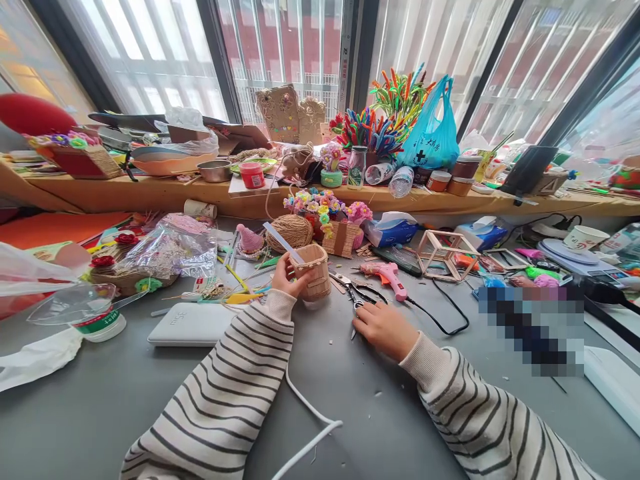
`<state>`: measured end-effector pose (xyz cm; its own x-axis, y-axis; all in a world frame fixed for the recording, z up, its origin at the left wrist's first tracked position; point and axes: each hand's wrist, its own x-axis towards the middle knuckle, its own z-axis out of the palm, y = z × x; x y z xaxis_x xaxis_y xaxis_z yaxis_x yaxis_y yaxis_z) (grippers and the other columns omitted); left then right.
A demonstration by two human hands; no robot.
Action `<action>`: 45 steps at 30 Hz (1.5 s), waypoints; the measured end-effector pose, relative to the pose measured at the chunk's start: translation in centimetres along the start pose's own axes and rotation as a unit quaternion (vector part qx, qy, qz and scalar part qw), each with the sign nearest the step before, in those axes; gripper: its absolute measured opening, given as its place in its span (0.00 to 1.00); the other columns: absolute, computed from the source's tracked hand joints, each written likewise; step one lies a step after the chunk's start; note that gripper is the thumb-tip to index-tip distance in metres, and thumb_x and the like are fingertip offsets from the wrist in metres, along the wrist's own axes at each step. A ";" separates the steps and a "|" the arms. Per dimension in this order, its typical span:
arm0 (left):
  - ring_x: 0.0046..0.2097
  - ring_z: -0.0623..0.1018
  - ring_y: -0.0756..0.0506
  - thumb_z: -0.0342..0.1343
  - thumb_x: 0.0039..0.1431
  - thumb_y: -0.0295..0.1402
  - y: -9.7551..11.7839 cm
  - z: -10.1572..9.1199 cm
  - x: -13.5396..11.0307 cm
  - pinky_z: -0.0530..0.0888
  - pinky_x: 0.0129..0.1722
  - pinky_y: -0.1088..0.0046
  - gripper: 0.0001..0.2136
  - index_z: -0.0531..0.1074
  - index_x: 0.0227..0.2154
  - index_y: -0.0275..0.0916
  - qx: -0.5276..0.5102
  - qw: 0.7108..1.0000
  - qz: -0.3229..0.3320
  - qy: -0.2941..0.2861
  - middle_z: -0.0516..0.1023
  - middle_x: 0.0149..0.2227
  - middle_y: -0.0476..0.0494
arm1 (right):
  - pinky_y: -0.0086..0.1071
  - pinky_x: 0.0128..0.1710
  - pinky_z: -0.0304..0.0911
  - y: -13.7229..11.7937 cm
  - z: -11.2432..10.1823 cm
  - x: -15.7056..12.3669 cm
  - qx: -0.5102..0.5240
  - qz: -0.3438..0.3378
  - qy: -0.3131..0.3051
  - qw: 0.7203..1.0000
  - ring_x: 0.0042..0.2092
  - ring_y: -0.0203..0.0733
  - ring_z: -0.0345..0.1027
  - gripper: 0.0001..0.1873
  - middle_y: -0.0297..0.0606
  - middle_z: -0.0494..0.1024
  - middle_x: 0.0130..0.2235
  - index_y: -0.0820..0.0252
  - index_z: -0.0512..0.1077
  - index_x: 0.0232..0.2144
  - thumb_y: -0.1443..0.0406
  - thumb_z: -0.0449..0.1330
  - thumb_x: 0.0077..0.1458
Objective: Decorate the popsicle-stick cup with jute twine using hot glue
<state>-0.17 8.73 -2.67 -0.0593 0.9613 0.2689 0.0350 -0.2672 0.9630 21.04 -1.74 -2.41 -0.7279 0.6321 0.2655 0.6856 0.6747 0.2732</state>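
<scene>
My left hand [290, 277] is closed around the side of a small cup covered with wooden sticks [315, 277], held tilted just above the table. A pale flat strip [283, 242] slants up from the cup's rim by my fingers. My right hand [386, 327] rests on the grey table with its fingers curled over the handle of scissors [358, 305]. Next to the scissors lie black-handled pliers [367, 291]. A pink glue gun [386, 277] lies just beyond, its black cord running to the right.
A ball of twine [290, 232] and a wooden stick frame [447, 255] stand behind. At left are a white power bank [193, 325] and a plastic cup [103, 320]. A white cable [313, 443] crosses the front. The window ledge [175, 193] is crowded with craft supplies.
</scene>
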 end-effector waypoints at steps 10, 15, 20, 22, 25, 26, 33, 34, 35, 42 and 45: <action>0.47 0.74 0.41 0.67 0.31 0.39 0.8 0.4 -0.6 0.71 0.47 0.61 0.36 0.60 0.47 0.40 -0.003 0.994 0.008 -0.108 0.71 0.45 0.39 | 0.32 0.24 0.52 0.9 -0.4 2.3 -0.035 -0.101 -0.076 0.991 0.31 0.38 0.63 0.11 0.41 0.72 0.30 0.64 0.69 0.30 0.72 0.47 0.58; 0.48 0.73 0.39 0.66 0.34 0.39 1.2 0.4 -1.1 0.70 0.49 0.59 0.35 0.59 0.48 0.38 0.018 0.993 0.009 -0.115 0.71 0.46 0.37 | 0.32 0.22 0.51 0.7 -1.1 2.6 -0.042 -0.133 -0.108 0.984 0.31 0.39 0.64 0.09 0.40 0.73 0.30 0.63 0.70 0.30 0.71 0.50 0.57; 0.50 0.72 0.39 0.64 0.36 0.42 0.7 0.5 -1.3 0.69 0.50 0.58 0.36 0.58 0.50 0.38 0.024 0.994 0.024 -0.100 0.70 0.48 0.36 | 0.32 0.22 0.49 0.4 -1.7 2.4 -0.050 -0.171 -0.130 0.975 0.30 0.39 0.63 0.07 0.39 0.73 0.28 0.62 0.70 0.28 0.73 0.53 0.53; 0.50 0.72 0.39 0.65 0.36 0.42 0.4 0.6 -1.2 0.69 0.51 0.58 0.36 0.59 0.50 0.39 0.025 0.994 0.029 -0.100 0.70 0.47 0.37 | 0.32 0.23 0.49 0.6 -1.9 2.4 -0.047 -0.187 -0.137 0.972 0.31 0.39 0.63 0.07 0.39 0.73 0.29 0.62 0.70 0.27 0.72 0.53 0.54; 0.49 0.73 0.39 0.65 0.35 0.41 0.1 0.5 -1.0 0.69 0.50 0.57 0.35 0.59 0.49 0.39 0.026 0.994 0.032 -0.104 0.70 0.47 0.38 | 0.32 0.22 0.47 1.1 -2.3 2.4 -0.039 -0.208 -0.147 0.966 0.30 0.37 0.63 0.07 0.38 0.74 0.29 0.61 0.70 0.28 0.72 0.53 0.54; 0.49 0.73 0.39 0.65 0.35 0.41 0.1 0.5 -0.9 0.69 0.50 0.57 0.35 0.59 0.49 0.40 0.027 0.993 0.033 -0.106 0.71 0.46 0.38 | 0.32 0.22 0.47 1.2 -2.4 2.4 -0.036 -0.213 -0.151 0.965 0.30 0.37 0.63 0.07 0.38 0.74 0.29 0.61 0.70 0.28 0.72 0.53 0.54; 0.49 0.73 0.39 0.65 0.36 0.41 0.2 0.5 -1.0 0.71 0.49 0.58 0.35 0.58 0.49 0.39 0.036 0.993 0.039 -0.110 0.70 0.47 0.37 | 0.31 0.23 0.44 1.9 -4.0 2.8 0.015 -0.215 -0.159 0.963 0.29 0.36 0.61 0.07 0.39 0.74 0.30 0.60 0.70 0.28 0.73 0.54 0.54; 0.49 0.73 0.39 0.65 0.36 0.41 0.2 0.5 -1.0 0.71 0.49 0.58 0.35 0.58 0.49 0.39 0.038 0.993 0.040 -0.108 0.70 0.47 0.37 | 0.31 0.23 0.43 2.0 -4.2 2.9 0.029 -0.206 -0.158 0.965 0.29 0.35 0.61 0.07 0.39 0.74 0.30 0.60 0.70 0.29 0.73 0.53 0.54; 0.49 0.73 0.39 0.65 0.36 0.41 0.3 0.5 -1.0 0.71 0.49 0.58 0.35 0.58 0.49 0.39 0.039 0.993 0.040 -0.108 0.70 0.47 0.37 | 0.30 0.23 0.43 2.2 -4.4 2.9 0.046 -0.195 -0.157 0.967 0.29 0.35 0.61 0.08 0.39 0.74 0.30 0.59 0.70 0.30 0.73 0.53 0.54; 0.49 0.73 0.37 0.65 0.34 0.41 0.7 0.5 -1.0 0.71 0.48 0.56 0.36 0.59 0.49 0.37 0.049 0.992 0.032 -0.108 0.71 0.46 0.34 | 0.26 0.23 0.49 3.3 -4.8 2.6 0.214 -0.052 -0.142 0.965 0.29 0.32 0.63 0.03 0.33 0.73 0.29 0.59 0.67 0.26 0.71 0.57 0.48; 0.48 0.73 0.37 0.65 0.34 0.41 1.0 0.5 -1.1 0.71 0.48 0.55 0.36 0.58 0.49 0.37 0.051 0.992 0.030 -0.112 0.71 0.46 0.35 | 0.24 0.24 0.54 3.1 -4.6 2.4 0.292 0.030 -0.122 0.948 0.27 0.30 0.63 0.04 0.31 0.73 0.27 0.60 0.65 0.25 0.71 0.57 0.47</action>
<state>0.46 7.43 -2.07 0.1681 0.9376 0.3044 0.1341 -0.3277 0.9352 21.44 0.14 3.37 -0.7158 0.6979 0.0234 0.6578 0.6852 -0.3126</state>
